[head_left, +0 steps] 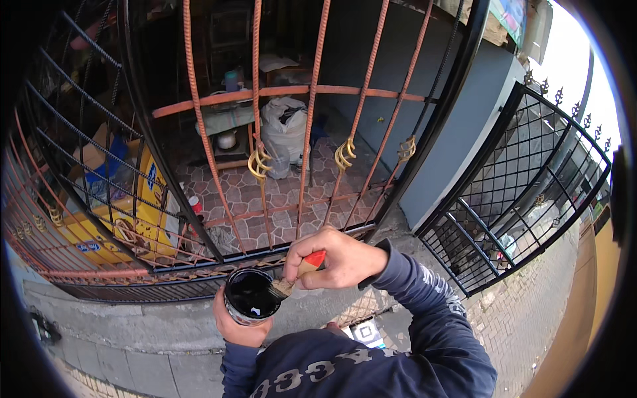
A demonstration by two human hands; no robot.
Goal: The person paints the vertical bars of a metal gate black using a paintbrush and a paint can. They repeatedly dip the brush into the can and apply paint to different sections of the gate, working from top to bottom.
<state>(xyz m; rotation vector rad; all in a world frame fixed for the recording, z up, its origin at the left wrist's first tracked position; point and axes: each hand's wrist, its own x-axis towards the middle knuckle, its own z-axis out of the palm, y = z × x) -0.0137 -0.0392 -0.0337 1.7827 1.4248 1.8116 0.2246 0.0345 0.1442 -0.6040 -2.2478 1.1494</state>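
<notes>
My left hand (pixel 243 330) is wrapped round a small round can of black paint (pixel 232 309), held upright below the grille. A paintbrush (pixel 310 264) with a red-ended wooden handle is gripped in my right hand (pixel 348 257). Its bristle end dips over the can's right rim, the tip dark against the paint. Just beyond both hands stands a metal grille (pixel 312 146). Several of its twisted bars are reddish brown, while the outer frame (pixel 147 152) is black. Gold curled ornaments (pixel 345 154) sit on some bars.
A black lattice gate (pixel 504 179) with pointed finials stands on the right, by a blue-grey wall (pixel 441 132). Behind the grille are a yellow box (pixel 142 205), a white sack (pixel 285 123) and stone-patterned flooring (pixel 279 202). A concrete step (pixel 159 325) runs below the grille.
</notes>
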